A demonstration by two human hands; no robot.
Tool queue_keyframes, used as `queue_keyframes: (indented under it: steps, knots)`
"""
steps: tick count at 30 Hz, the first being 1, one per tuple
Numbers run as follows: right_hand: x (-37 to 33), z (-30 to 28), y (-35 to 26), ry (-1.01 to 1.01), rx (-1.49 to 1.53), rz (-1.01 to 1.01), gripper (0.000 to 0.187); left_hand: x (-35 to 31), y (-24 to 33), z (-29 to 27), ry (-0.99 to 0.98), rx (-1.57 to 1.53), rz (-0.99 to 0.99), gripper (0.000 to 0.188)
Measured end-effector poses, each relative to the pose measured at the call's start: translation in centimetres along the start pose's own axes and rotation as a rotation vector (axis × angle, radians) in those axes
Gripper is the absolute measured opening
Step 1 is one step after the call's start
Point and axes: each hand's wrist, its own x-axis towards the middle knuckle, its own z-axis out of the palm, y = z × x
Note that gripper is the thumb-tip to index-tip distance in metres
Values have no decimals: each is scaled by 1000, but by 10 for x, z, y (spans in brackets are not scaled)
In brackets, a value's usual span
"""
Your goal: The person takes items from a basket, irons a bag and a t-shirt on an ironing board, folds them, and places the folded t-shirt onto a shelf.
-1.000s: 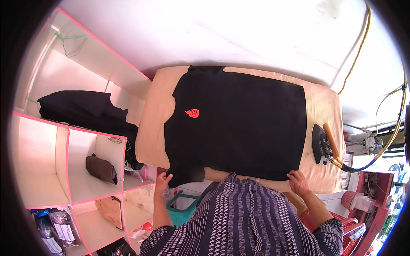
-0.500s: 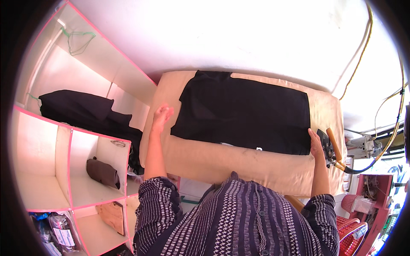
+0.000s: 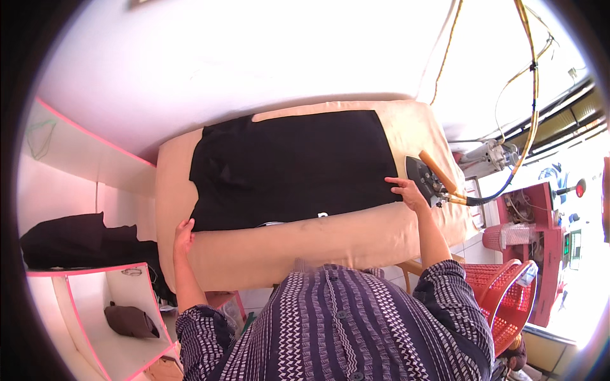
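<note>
The right hand (image 3: 406, 192), fingers open, now presses the black shirt's (image 3: 289, 168) right edge mid-frame, beside the iron (image 3: 424, 178). The left hand (image 3: 183, 233) has dropped to the shirt's lower-left corner, flat, smoothing the folded shirt.

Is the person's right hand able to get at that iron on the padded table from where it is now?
Probably yes. The right hand rests at the black garment's edge, right beside the iron, with nothing between them on the padded table.

a red plastic basket (image 3: 508, 298) sits beside white pink-edged shelves (image 3: 95, 311).
</note>
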Motion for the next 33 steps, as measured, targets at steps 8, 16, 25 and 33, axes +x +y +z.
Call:
queue_keyframes:
  steps: [8,16,25,33]
  knots:
    - [-12,7,7,160,-305,-121,43,13,-47,6,254,204,140,25]
    - [1,53,8,674,-869,-645,27,-86,54,161,700,704,761,10]
    - [7,50,2,417,-944,-756,58,-139,45,274,157,1031,883,67]
    - [-21,-99,-100,273,-1233,230,83,-179,32,302,-145,904,1113,51]
